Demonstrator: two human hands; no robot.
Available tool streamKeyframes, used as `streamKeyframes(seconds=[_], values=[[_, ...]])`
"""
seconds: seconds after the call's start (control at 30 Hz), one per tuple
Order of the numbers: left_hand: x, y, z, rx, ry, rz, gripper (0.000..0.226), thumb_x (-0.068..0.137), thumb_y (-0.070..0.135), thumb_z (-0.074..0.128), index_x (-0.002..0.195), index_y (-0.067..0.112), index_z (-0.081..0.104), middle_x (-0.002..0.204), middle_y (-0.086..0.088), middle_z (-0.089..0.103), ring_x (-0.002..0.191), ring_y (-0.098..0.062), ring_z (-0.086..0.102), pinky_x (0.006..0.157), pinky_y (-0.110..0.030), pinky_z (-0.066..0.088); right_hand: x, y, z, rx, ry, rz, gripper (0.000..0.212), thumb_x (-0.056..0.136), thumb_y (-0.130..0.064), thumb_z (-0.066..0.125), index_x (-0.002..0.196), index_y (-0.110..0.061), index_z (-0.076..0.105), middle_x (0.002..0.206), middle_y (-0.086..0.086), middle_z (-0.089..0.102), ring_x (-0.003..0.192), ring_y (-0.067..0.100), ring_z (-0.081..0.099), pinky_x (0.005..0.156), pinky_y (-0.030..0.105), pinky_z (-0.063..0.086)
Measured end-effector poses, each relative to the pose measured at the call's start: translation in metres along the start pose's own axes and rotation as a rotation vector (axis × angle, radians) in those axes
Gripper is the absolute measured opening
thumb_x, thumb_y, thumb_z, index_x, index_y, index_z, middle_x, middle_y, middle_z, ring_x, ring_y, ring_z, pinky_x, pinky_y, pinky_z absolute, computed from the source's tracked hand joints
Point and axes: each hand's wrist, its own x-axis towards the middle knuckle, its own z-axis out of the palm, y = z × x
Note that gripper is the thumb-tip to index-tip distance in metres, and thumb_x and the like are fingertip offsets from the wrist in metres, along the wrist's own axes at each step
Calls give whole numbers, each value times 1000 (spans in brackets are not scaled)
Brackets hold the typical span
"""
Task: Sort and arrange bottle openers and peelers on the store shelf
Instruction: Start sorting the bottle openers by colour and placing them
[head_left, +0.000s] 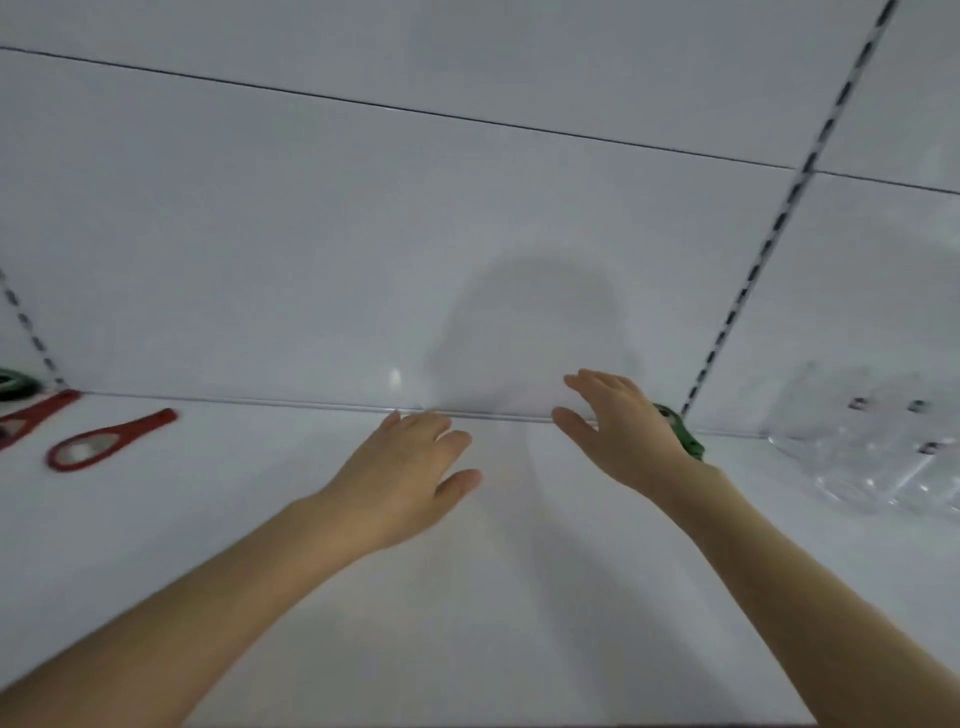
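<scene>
Reaching step: both hands are hovering over the white shelf (260, 519), probably going for the next piece to sort. Sliding the right hand outward and pinching the tool by its handle should be working better than scooping it.
Left hand (410, 467): lying palm down, fingers loosely straight, holding nothing.
Right hand (623, 431): spreading its fingers wide, gripping nothing visible.
Green tool (688, 441): peeking out at the right hand's 3 o'clock edge, mostly hidden. I cannot tell whether it is a peeler or an opener, or whether the hand is touching it.
Red bottle opener (109, 441): lying at the left hand's 9 o'clock, well apart, handle pointing toward 2 o'clock.
Clear packaging (872, 441): sitting at the right hand's 3 o'clock, beyond the green tool.
</scene>
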Motion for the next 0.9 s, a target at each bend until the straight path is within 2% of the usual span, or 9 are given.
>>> streamKeyframes(seconds=[0.07, 0.17, 0.2, 0.3, 0.43, 0.57, 0.73, 0.8, 0.9], values=[[-34, -21, -17, 31, 2, -71, 51, 82, 46, 32, 87, 15, 72, 83, -1, 68, 79, -17, 68, 73, -29, 53, 10, -32, 8, -1, -23, -86, 50, 97, -38, 39, 142, -17, 33, 149, -1, 32, 139, 16, 24, 110, 27, 18], [-89, -55, -46, 30, -16, -224, 68, 82, 51, 19, 111, 10, 64, 105, -6, 63, 102, -22, 59, 93, -35, 43, 24, -95, 22, 24, -32, -204, 50, 96, -39, 41, 141, -19, 34, 149, -3, 33, 138, 15, 25, 107, 23, 18], [-109, -67, -54, 49, -10, -275, 70, 82, 52, 17, 114, 9, 62, 108, -8, 62, 105, -25, 57, 94, -36, 41, 26, -119, 27, 40, -34, -244, 50, 96, -39, 42, 141, -19, 35, 148, -3, 35, 138, 14, 26, 106, 22, 18], [-173, -106, -78, 101, 16, -419, 57, 88, 48, 30, 107, 7, 65, 105, -8, 65, 99, -28, 61, 85, -34, 48, 28, -195, 44, 93, -36, -362, 49, 94, -38, 45, 139, -18, 39, 145, -3, 40, 135, 14, 30, 106, 22, 21], [-258, -161, -104, 145, 46, -509, 72, 82, 56, 16, 116, 10, 60, 109, -6, 62, 104, -25, 55, 91, -35, 42, 19, -296, 70, 151, -50, -484, 48, 93, -36, 48, 137, -15, 42, 141, 1, 45, 132, 17, 36, 106, 25, 26], [-331, -209, -119, 154, 64, -533, 75, 80, 58, 11, 119, 15, 58, 111, -2, 60, 106, -20, 55, 92, -30, 40, 6, -383, 94, 207, -106, -484, 45, 94, -37, 47, 134, -16, 45, 137, 2, 48, 125, 19, 44, 102, 29, 33], [-381, -254, -135, 120, 70, -591, 57, 89, 51, 32, 123, 14, 57, 116, -4, 60, 110, -23, 55, 93, -32, 43, -4, -450, 116, 186, -189, -484, 41, 95, -35, 45, 133, -18, 46, 132, 2, 51, 121, 19, 47, 95, 28, 38], [-387, -268, -138, 103, 113, -582, 60, 85, 53, 29, 112, 12, 63, 104, -5, 64, 99, -25, 59, 83, -33, 48, 2, -467, 120, 165, -195, -479, 39, 96, -33, 44, 131, -17, 47, 128, 4, 54, 116, 20, 50, 89, 27, 39], [-389, -292, -141, 81, 136, -599, 62, 82, 51, 27, 103, 8, 66, 94, -7, 67, 88, -26, 63, 73, -33, 50, 18, -489, 124, 168, -185, -488, 40, 95, -32, 46, 131, -14, 48, 128, 5, 55, 113, 21, 53, 91, 30, 42]])
